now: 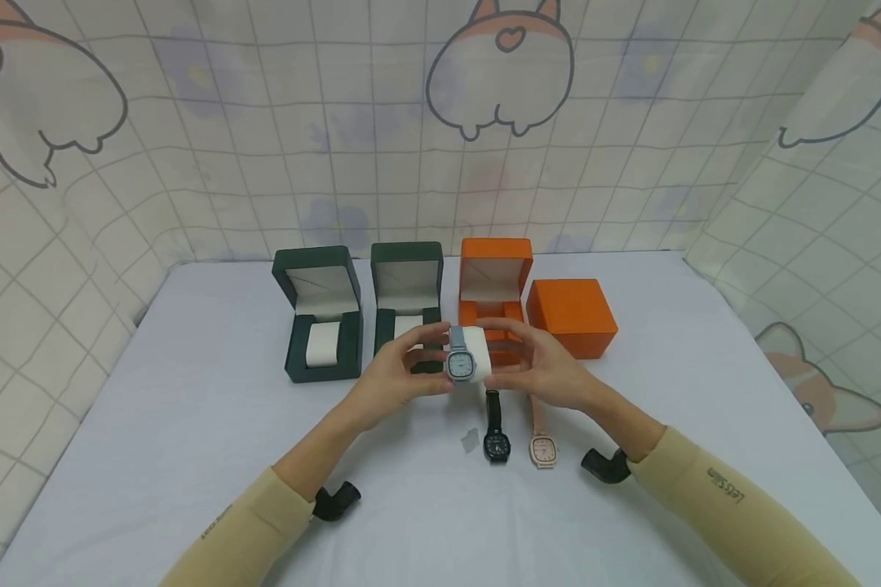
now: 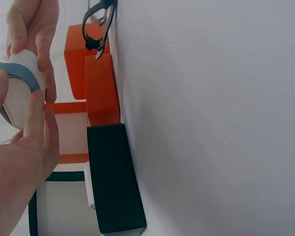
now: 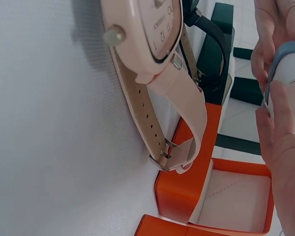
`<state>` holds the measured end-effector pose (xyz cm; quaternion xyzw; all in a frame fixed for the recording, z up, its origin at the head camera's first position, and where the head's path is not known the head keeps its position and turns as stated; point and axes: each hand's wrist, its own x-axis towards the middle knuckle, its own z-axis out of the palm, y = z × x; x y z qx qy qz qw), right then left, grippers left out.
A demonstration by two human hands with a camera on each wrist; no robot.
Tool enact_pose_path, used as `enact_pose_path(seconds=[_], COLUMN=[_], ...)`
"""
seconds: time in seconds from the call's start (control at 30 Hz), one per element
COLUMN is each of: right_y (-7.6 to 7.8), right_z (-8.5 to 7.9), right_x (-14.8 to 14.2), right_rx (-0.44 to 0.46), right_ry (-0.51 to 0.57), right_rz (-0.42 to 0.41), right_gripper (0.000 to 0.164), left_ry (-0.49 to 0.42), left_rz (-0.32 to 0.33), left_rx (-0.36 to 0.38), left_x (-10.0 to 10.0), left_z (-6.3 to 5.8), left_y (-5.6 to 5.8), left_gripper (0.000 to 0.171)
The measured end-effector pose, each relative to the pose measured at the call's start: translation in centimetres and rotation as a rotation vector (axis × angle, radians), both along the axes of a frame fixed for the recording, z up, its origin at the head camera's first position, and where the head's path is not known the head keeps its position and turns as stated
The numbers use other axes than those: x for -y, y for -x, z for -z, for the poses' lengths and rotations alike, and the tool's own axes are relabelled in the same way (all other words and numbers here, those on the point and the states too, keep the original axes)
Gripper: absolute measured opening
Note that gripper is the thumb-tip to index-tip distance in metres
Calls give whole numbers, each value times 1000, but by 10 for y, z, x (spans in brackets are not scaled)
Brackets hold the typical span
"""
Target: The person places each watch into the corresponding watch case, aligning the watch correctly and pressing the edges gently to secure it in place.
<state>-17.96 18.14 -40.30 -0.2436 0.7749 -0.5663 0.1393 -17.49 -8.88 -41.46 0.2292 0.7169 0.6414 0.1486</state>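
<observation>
Both hands are raised over the table, close together in front of the boxes. My left hand [image 1: 400,371] pinches a blue-strapped watch [image 1: 460,364] by its side, thumb below and fingers above. The strap runs round a white watch cushion [image 2: 24,60], whose other end my right hand [image 1: 543,367] grips between thumb and fingers. In the right wrist view the blue strap [image 3: 288,47] bends over the cushion. Below the hands, a black watch [image 1: 496,444] and a pink watch [image 1: 543,450] lie side by side with their dials up.
At the back stand two open green boxes [image 1: 297,356] [image 1: 407,254], each with a white cushion, and an open orange box [image 1: 495,251]. A closed orange box [image 1: 573,314] stands at their right. A small clear film [image 1: 471,441] lies left of the black watch.
</observation>
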Motion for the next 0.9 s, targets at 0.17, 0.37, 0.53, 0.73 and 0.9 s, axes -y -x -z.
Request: enact_pose_path(seconds=[0.17,0.37,0.53,0.73,0.9], right_y=[-1,-2,-3,-3,-2], right_z=[0,1,0,-1,0], right_x=[1,1,2,5,7], right_rx=[7,1,5,13,2], right_ry=[15,11,26,25,29], right_rz=[8,23,24,24,16], right_gripper=[76,75,76,78,78], left_ry=[0,11,-4,-18,-26], left_rz=[-12,-24,-26,-15,-12], left_rx=[4,8,17,29,40], left_x=[-2,-4,-5,-7,-9], left_z=[-1,0,-1,-2,-3], left_y=[-1,0,0,0,1], left_gripper=[80,82,82,84,85])
